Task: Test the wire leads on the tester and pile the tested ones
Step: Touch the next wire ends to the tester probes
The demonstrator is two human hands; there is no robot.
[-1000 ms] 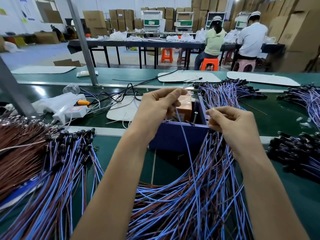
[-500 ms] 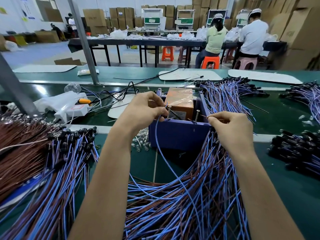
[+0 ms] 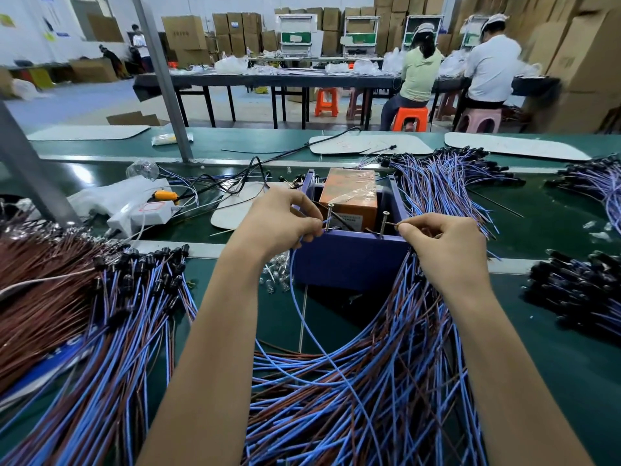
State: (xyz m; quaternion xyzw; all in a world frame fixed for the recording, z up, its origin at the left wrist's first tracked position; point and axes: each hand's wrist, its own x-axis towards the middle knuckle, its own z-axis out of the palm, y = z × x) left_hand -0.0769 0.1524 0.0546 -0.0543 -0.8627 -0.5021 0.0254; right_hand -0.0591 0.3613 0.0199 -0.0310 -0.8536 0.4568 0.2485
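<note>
Your left hand pinches one end of the lead between thumb and fingertips. That narrow grip holds it at the left post of the tester, the purple box in mid-frame. Your right hand pinches the other end, a thin brown tip pointing left at the right post. Whether it touches or stops just short, I cannot tell.

Between the two grips the lead hangs as a long loop. It drops from your left hand past the box's left wall and sweeps toward the bottom of the frame over the heap of blue and brown leads on the tabletop. It is lost among them on its way up to your right hand.

The two ends lie on a left-right line along the box's near rim, each hand beside its own post. I judge the test needs both tips on the posts at once, and the right tip is the one to watch.
</note>
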